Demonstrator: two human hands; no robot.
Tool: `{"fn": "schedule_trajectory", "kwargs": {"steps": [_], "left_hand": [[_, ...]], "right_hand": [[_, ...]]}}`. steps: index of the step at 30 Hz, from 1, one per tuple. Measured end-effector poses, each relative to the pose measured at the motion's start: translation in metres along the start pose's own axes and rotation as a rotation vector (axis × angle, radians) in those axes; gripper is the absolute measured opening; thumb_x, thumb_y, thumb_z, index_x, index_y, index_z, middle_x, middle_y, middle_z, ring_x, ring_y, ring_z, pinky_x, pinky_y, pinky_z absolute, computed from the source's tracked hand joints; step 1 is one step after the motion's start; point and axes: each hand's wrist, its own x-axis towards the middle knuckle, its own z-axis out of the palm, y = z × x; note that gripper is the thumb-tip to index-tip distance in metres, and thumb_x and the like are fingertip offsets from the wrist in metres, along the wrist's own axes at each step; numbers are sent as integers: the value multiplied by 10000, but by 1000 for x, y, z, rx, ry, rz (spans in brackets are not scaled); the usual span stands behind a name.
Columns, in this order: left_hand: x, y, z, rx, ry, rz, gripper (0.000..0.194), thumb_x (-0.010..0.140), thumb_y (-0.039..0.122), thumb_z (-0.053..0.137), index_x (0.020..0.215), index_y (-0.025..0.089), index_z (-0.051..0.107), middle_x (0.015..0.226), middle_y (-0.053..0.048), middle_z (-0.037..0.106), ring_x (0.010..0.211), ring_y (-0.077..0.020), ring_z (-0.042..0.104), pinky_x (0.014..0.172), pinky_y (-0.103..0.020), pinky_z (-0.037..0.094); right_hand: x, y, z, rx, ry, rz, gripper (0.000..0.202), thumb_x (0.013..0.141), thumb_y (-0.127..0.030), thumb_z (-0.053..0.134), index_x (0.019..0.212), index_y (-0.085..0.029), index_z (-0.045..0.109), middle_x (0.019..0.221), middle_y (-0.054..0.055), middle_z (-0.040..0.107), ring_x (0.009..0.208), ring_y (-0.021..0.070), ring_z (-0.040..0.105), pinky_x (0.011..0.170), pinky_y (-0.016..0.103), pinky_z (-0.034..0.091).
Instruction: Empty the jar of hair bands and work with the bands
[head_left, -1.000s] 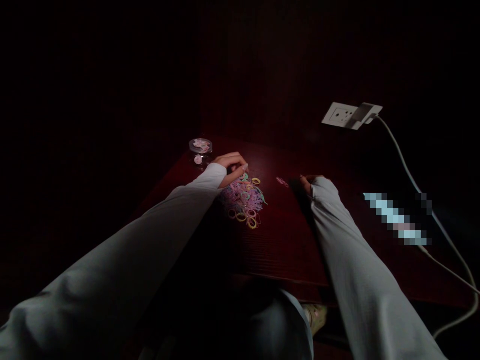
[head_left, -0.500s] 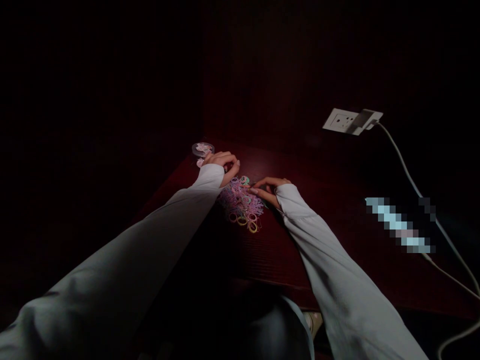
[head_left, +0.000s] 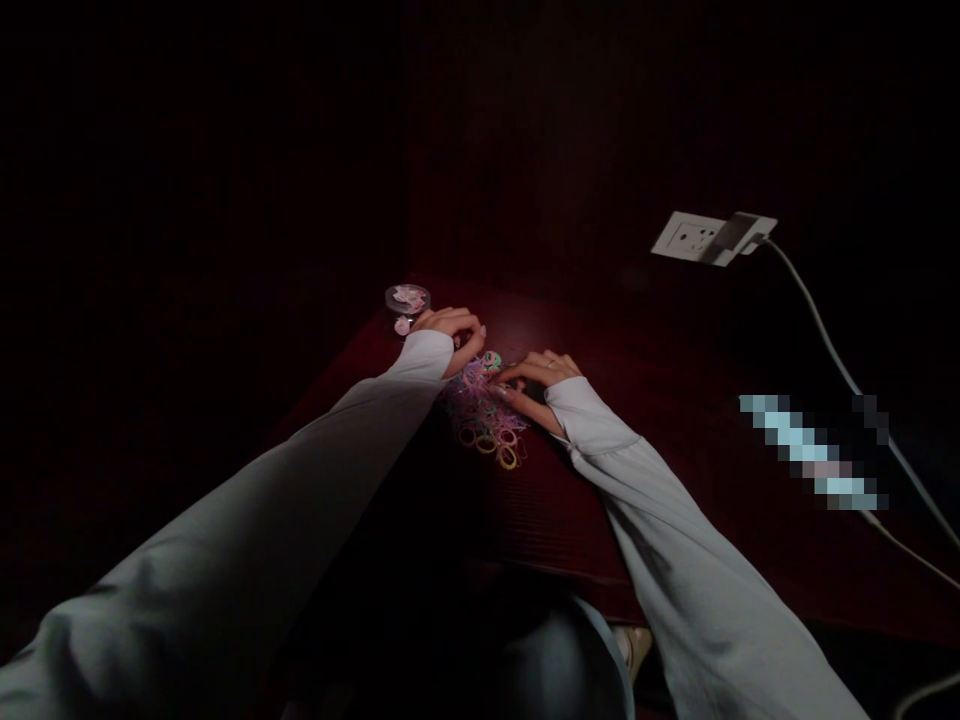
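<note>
A loose pile of small hair ties in purple, pink, green and yellow lies on the dark red table. My right hand reaches over the pile from the right, its thumb and forefinger apart with their tips at the bands; I make out nothing held between them. At the pile's far left edge is my left hand, its fingers curled and the thumb close to them. What it may hold is too small and dark to tell. Several larger ring-shaped ties lie at the near end of the pile.
A round clear container with a pinkish label stands beyond my left hand. To the right, a wall socket bears a plugged-in charger with a white cable. A blurred-out device with a cable lies on the table.
My right hand has shifted slightly, its thumb and forefinger now farther apart and deeper over the pile. The left hand has moved a little right and stays curled. The view has turned slightly.
</note>
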Motion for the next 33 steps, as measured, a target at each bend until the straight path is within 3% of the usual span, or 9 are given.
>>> {"fn": "schedule_trajectory", "kwargs": {"steps": [3,6,10,17,24,29,33], "left_hand": [[0,-1,1,1,-4,12,234,892,270,564,674,201,611,696,0,620,722,-170,562,759,-319,393],[0,-4,2,-10,-17,28,242,895,281,553,672,203,607,696,1,622,720,-169,565,757,-320,394],[0,-5,2,-21,-27,24,230,891,281,555,680,206,605,693,5,617,734,-177,578,755,-328,394],[-1,-3,2,-14,-25,37,220,887,267,549,686,203,609,687,3,608,717,-171,568,721,-316,379],[-2,-2,2,-9,-27,46,215,891,259,550,697,201,621,696,1,618,727,-170,575,714,-313,383],[-2,-3,3,-30,-35,51,214,878,255,565,679,203,621,689,0,620,706,-165,572,698,-313,381],[0,-7,4,-21,-50,55,219,880,281,566,680,207,617,682,7,618,705,-160,572,699,-306,374]], "right_hand": [[-3,-5,-7,-13,-38,-102,489,799,-557,757,1213,-303,703,1172,66,663,1059,266,560,939,403,447],[-5,-4,-8,-19,-74,-138,601,747,-550,802,1285,-321,663,1304,67,613,1116,277,553,985,421,466],[-4,3,3,44,-101,-163,576,754,-499,806,1278,-304,664,1260,66,645,1094,263,610,988,416,487],[5,8,21,256,4,-69,268,884,-336,674,1135,-253,722,1102,77,700,1028,209,662,928,345,515],[4,-3,2,311,52,66,216,904,-380,656,1015,-233,769,961,51,729,839,169,666,800,305,505],[1,-2,-10,327,48,89,213,899,-401,654,975,-246,779,948,53,744,876,187,678,814,319,507],[-2,1,-19,281,-23,-34,291,835,-412,732,1092,-278,753,1096,55,735,1053,225,665,971,380,475]]}}
